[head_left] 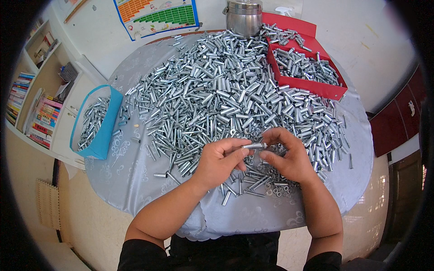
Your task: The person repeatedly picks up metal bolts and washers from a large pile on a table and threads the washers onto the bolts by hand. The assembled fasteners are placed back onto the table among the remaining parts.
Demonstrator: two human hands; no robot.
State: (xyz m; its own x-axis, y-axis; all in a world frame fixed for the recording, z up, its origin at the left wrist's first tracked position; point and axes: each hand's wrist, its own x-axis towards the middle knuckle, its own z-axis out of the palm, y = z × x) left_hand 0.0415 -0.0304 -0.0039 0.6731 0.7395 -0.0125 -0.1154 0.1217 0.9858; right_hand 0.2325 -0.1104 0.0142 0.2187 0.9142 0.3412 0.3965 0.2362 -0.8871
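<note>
In front of me a silver expansion bolt [254, 146] lies level between both hands, just over the near part of the heap. My left hand [221, 160] is closed on its left end, pinching it with thumb and fingers. Around the right end, where a nut or washer sits, the thumb and forefinger of my right hand [290, 156] curl; I cannot tell whether both fingertips touch the metal. Under and beyond the hands spreads a large heap of metal bolts and sleeves [212, 86]. Small loose nuts and washers [279, 189] lie below my right hand.
A red box [332, 92] of bolts stands at the back right, beside a steel canister [244, 20]. On the left edge sits a blue box [103, 140] holding more bolts. A grey cloth [149, 189] covers the round table. Bookshelves [34, 81] stand further left.
</note>
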